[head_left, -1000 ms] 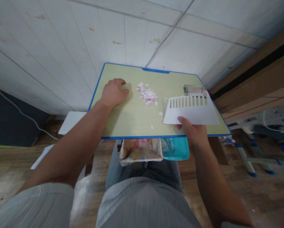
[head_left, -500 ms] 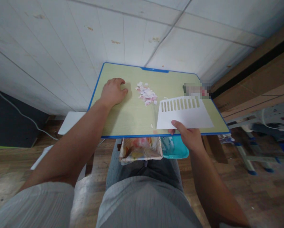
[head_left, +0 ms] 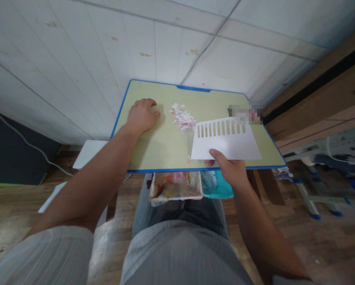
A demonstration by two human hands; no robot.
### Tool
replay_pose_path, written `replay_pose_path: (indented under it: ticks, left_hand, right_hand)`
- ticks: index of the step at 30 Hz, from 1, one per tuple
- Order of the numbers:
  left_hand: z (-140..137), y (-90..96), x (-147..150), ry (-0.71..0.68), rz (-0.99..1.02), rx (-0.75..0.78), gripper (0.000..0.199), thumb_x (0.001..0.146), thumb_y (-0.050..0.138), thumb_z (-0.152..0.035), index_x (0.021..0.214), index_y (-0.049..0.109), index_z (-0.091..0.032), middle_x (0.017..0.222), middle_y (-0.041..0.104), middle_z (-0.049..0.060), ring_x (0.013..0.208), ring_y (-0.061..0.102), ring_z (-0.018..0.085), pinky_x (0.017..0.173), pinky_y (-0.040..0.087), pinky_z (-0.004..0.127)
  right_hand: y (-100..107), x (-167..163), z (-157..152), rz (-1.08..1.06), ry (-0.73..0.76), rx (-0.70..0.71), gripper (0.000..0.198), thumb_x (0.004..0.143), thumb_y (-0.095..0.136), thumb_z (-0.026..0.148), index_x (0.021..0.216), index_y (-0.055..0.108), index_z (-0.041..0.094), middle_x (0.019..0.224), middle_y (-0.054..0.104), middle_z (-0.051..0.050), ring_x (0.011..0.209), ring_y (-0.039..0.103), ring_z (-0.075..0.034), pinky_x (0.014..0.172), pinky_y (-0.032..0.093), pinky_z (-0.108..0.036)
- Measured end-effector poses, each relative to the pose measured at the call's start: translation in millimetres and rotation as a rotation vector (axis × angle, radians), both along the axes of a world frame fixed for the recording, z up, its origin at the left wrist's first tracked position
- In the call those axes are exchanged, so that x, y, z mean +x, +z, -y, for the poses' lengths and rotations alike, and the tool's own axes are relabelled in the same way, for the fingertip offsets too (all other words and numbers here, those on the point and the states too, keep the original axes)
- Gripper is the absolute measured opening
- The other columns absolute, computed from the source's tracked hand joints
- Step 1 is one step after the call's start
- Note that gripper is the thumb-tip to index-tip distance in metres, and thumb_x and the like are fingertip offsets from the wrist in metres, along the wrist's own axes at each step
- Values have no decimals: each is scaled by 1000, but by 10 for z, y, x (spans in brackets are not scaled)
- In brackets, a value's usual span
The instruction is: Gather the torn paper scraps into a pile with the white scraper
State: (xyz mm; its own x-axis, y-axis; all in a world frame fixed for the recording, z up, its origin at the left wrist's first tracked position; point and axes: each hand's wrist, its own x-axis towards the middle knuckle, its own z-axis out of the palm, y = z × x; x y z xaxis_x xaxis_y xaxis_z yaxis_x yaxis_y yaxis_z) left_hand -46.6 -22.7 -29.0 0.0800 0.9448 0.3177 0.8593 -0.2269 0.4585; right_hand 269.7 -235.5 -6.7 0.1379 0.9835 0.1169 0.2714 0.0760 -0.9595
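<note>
My right hand (head_left: 229, 164) grips the near edge of a white sheet (head_left: 224, 148) that has a row of slots cut along its far side. The thumb lies on top and the fingers are underneath. Just left of the sheet's far left corner is a small heap of torn paper scraps (head_left: 182, 117), white and pinkish. My left hand (head_left: 142, 114) rests on the left part of the yellow-green tabletop (head_left: 162, 152), its fingers apart and slightly curled, holding nothing. Bare tabletop lies between that hand and the scraps.
A pixelated, blurred item (head_left: 245, 113) lies at the tabletop's right back. Below the front edge hang a patterned cloth-lined container (head_left: 177, 194) and a turquoise basket (head_left: 223, 190). A white wall (head_left: 141, 39) borders the back; cardboard boxes (head_left: 319, 103) stand at the right.
My right hand and the slotted white sheet have shifted slightly left, bringing the sheet closer to the paper scraps. My left hand has stayed in place.
</note>
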Motion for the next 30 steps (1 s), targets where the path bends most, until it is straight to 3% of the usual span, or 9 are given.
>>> replay_pose_path:
  ticks: [5, 11, 18, 22, 26, 30]
  left_hand:
    - [33, 46, 21, 1, -1, -39, 38, 102, 72, -32, 138, 76, -22, 153, 74, 19, 153, 63, 43, 139, 46, 59]
    - [32, 42, 30, 4, 11, -33, 38, 102, 73, -31, 139, 76, -25, 152, 75, 17, 154, 63, 43, 139, 45, 60]
    - [-13, -19, 3, -11, 4, -4, 38, 101, 72, -31, 138, 74, -26, 149, 75, 15, 150, 63, 42, 138, 46, 61]
    - [-39, -57, -6, -12, 21, 15, 38, 100, 74, -30, 138, 75, -27, 146, 76, 15, 148, 64, 42, 138, 46, 62]
    - [-44, -64, -8, -15, 10, 12, 39, 102, 73, -31, 140, 75, -24, 150, 75, 16, 150, 63, 41, 139, 45, 60]
    - [-39, -53, -13, -18, -6, -3, 41, 104, 72, -29, 144, 75, -20, 153, 74, 18, 151, 63, 42, 139, 44, 59]
  right_hand:
    - [-26, -77, -44, 15, -19, 1, 43, 92, 86, 58, 64, 72, 28, 65, 78, -7, 61, 74, -25, 65, 70, -39]
    - [-45, -68, -22, -7, -33, -20, 48, 90, 90, 67, 67, 72, 29, 64, 76, -6, 59, 74, -26, 63, 70, -41]
    - [-98, -81, 50, 94, 69, -46, 59, 96, 86, 73, 61, 67, 31, 65, 76, -5, 74, 84, -32, 93, 74, -53]
    - [-71, -49, 44, 58, 125, -63, 49, 95, 90, 66, 70, 72, 28, 67, 78, -5, 60, 73, -26, 78, 74, -48]
    - [-16, -31, 7, -62, 64, -27, 46, 91, 93, 64, 73, 73, 26, 65, 77, -4, 53, 67, -22, 60, 67, -39]
    - [-38, -54, 4, -65, 26, 0, 49, 89, 94, 66, 69, 72, 27, 63, 76, -4, 55, 70, -23, 60, 67, -39]
